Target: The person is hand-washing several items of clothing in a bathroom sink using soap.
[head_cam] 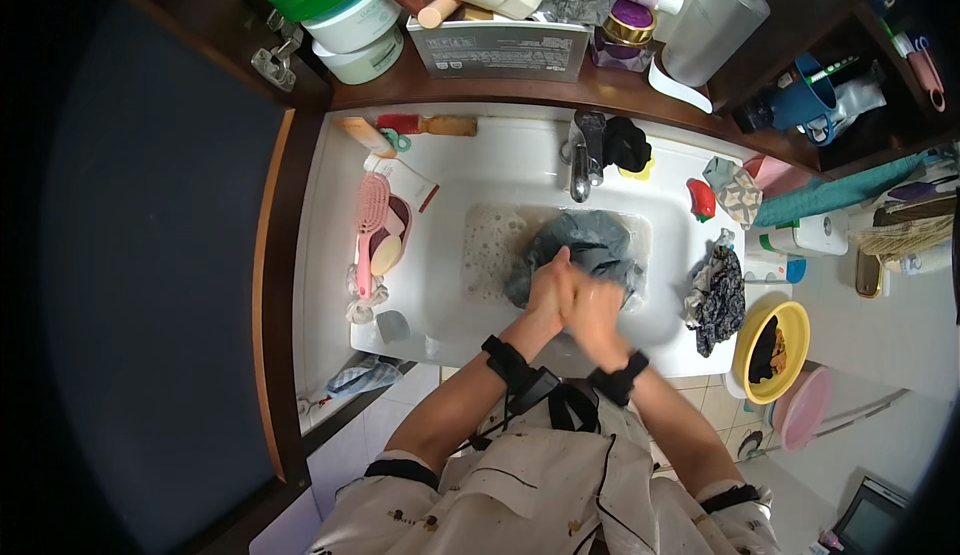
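A wet grey cloth (pixel 581 236) lies bunched in the soapy water (pixel 491 247) of a white washbasin (pixel 439 240). My left hand (pixel 549 292) and my right hand (pixel 598 306) press together over the near side of this cloth, fingers curled in. Part of the fabric is hidden under them, and the right hand is blurred by motion. Both wrists wear black straps. Beyond the cloth stands a metal faucet (pixel 581 157), with a small black cloth (pixel 627 144) beside it.
On the left ledge are a pink hairbrush (pixel 373 206), a soap bar (pixel 386 255) and tubes (pixel 405 181). A patterned wet cloth (pixel 718 300) lies on the right rim, near a yellow basin (pixel 801 341). A crowded wooden shelf (pixel 510 94) overhangs the back; a dark door panel (pixel 157 255) stands left.
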Motion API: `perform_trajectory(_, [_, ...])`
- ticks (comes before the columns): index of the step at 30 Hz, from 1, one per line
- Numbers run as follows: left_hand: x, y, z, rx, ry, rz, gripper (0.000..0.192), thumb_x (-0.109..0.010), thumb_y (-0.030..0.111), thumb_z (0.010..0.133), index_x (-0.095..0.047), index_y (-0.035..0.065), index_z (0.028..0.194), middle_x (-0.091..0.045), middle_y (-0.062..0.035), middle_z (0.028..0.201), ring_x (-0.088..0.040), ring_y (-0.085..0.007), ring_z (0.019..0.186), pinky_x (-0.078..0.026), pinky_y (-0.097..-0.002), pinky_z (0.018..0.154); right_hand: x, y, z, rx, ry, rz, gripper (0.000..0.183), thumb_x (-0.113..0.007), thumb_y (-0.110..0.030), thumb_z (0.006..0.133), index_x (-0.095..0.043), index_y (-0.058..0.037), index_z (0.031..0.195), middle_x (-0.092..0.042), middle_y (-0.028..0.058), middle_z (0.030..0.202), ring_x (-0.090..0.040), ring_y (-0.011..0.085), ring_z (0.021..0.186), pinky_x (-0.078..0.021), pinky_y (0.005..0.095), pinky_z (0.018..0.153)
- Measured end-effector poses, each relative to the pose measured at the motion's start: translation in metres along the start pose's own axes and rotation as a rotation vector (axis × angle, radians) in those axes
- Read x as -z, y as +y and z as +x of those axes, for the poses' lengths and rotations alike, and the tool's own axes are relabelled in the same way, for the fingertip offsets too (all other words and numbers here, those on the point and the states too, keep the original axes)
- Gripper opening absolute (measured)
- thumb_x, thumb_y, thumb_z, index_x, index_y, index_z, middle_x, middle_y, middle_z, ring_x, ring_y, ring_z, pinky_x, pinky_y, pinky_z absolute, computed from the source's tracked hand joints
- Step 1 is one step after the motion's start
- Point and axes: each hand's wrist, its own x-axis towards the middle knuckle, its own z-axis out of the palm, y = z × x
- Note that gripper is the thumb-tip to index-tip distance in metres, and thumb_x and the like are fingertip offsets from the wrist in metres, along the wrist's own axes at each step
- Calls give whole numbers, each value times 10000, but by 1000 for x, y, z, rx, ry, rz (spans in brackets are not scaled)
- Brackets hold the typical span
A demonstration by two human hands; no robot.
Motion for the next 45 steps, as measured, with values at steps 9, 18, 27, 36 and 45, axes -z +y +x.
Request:
perform_trajectory(9, [1,-6,15,86,-462,-78,264,-550,356,868,-605,107,935,-584,13,895,-537,-96,793,-433,-266,692,17,-9,4,-48,10,40,313,-523,-259,854,-596,-65,620,-533,139,502,-533,324,444,-412,390,435])
perform_trajectory(18, [-57,45,-44,-2,-60,327,362,-550,430,862,-486,131,668,-415,56,615,-451,-33,587,-397,-210,568,56,44,29,-669,-270,880,443,-497,-355,913,-486,-33,609,-375,-32,539,-316,46,544,-291,229,482])
perform_trajectory(27, [-60,63,-56,-234,-281,1123,226,-600,197,851,-644,-15,916,-618,-18,817,-541,-56,776,-423,-192,679,61,52,14,-451,-283,801,456,-474,-373,921,-526,-15,642,-430,-38,565,-366,46,557,-322,221,508])
perform_trajectory(36, [-51,57,-52,-369,-168,1101,262,-577,222,872,-564,7,724,-456,56,628,-391,-26,602,-321,-195,542,50,49,7,-758,-126,1189,360,-489,-344,918,-504,-61,697,-443,-45,623,-373,39,611,-333,211,578])
perform_trajectory(45, [-69,13,-44,-179,185,651,386,-526,354,890,-550,32,679,-413,47,619,-364,-58,607,-317,-246,549,44,-17,18,-63,31,337,277,-572,-174,833,-546,-68,579,-531,112,540,-520,294,499,-399,339,495])
